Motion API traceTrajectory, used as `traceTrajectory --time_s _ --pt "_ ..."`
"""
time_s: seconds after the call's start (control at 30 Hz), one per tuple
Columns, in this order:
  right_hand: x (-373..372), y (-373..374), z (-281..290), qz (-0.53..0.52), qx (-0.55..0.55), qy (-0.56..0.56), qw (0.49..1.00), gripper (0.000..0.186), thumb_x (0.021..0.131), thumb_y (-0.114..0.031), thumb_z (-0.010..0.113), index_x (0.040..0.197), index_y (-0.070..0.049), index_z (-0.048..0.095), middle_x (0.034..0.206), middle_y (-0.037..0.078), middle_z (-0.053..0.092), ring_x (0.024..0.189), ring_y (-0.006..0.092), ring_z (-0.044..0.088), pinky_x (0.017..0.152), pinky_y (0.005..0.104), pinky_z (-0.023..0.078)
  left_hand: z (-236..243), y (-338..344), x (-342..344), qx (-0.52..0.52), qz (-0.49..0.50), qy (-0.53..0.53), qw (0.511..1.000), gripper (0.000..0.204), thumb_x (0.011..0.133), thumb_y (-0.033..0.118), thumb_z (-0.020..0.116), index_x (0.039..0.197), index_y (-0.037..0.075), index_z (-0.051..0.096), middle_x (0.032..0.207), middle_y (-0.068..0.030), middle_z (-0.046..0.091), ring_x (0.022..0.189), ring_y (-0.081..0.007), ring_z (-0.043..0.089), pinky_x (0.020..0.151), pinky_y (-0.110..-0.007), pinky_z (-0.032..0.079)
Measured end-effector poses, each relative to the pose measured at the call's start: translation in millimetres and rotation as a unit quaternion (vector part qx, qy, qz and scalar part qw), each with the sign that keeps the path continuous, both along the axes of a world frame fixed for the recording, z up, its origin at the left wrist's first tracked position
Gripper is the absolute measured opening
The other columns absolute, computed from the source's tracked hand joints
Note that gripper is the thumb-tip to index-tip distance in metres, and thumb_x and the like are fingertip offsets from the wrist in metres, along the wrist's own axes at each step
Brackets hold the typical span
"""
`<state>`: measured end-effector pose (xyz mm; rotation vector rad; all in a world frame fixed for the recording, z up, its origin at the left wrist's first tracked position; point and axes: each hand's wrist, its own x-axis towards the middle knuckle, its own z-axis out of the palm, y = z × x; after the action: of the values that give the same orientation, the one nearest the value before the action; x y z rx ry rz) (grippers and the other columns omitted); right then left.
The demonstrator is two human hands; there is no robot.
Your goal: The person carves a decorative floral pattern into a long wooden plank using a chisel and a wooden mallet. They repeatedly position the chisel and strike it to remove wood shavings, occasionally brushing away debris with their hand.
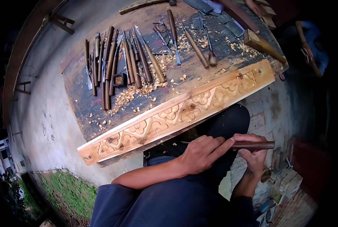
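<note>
My right hand [251,157] grips the dark wooden handle of a carving tool [262,145] held sideways over my lap. My left hand [204,151] is closed at the tool's front part, its fingertips near the right hand; a short bit of metal shows left of it, and the rest is hidden. Just beyond my hands lies a long pale board [165,117] at a slant along the bench's near edge, carved with quatrefoils between zigzag bands. Wood shavings [127,96] are scattered behind it.
The worn bench [82,94] holds several chisels and gouges [131,60], a small dark block [119,80], grey abrasive sheets [235,28] and a wooden mallet [261,44]. Another person [312,45] is at the right. A long wooden trestle [27,47] stands left, bricks [291,213] lower right.
</note>
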<state>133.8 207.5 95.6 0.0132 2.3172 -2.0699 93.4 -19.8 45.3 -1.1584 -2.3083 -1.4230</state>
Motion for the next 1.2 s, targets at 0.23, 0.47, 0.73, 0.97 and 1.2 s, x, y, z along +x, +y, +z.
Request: traceTrajectory --time_s 0.23,0.47,0.73,0.97,1.2 --pt "16.7 5.3 -10.8 -0.084 -0.1 0.028 0.991 0.041 0.095 -0.03 0.079 0.107 0.009 0.074 0.091 0.023 0.074 0.07 0.0232 0.071 0.066 0.0328 0.058 10.6 -11.5 -1.8 -0.087 0.023 0.078 0.993 0.056 0.083 0.012 0.075 0.138 0.006 0.068 0.114 -0.0078 0.073 0.081 -0.0186 0.066 0.065 -0.03 0.048" --pt "36.8 59.2 -10.3 -0.357 -0.155 0.053 0.92 0.037 0.112 -0.031 0.058 0.111 0.005 0.066 0.101 0.025 0.072 0.067 0.0188 0.067 0.063 0.0309 0.059 -8.3 -47.0 -16.0 -0.181 0.165 0.036 0.969 0.051 0.088 0.027 0.082 0.13 0.0 0.069 0.138 -0.02 0.067 0.128 -0.0388 0.065 0.109 -0.049 0.053" --pt "-44.6 15.8 25.7 -0.277 -0.163 0.15 0.935 0.033 0.113 -0.029 0.055 0.116 0.003 0.063 0.114 0.024 0.07 0.081 0.0199 0.07 0.076 0.0331 0.062 -45.1 -64.4 36.5 -0.125 -0.126 0.04 0.983 0.033 0.089 0.025 0.085 0.11 0.002 0.075 0.1 -0.011 0.077 0.098 -0.0262 0.076 0.089 -0.037 0.062" --pt "-147.6 -81.6 45.9 -0.093 -0.11 0.15 0.978 0.021 0.11 -0.017 0.059 0.114 0.003 0.066 0.111 0.019 0.073 0.084 0.0206 0.076 0.081 0.0334 0.066 -19.1 -114.8 -2.0 -0.099 0.233 0.07 0.965 0.028 0.085 0.014 0.084 0.109 0.004 0.076 0.112 -0.0127 0.076 0.108 -0.0306 0.074 0.099 -0.043 0.059" --pt "-226.4 -205.9 49.3 0.117 -0.073 0.143 0.98 0.017 0.107 -0.015 0.067 0.11 0.001 0.071 0.104 0.01 0.077 0.084 0.0114 0.073 0.078 0.0265 0.062 -36.9 -140.2 -2.2 -0.074 0.325 0.013 0.943 0.022 0.088 0.008 0.078 0.109 0.0 0.074 0.122 -0.0174 0.072 0.122 -0.0368 0.067 0.11 -0.049 0.053"
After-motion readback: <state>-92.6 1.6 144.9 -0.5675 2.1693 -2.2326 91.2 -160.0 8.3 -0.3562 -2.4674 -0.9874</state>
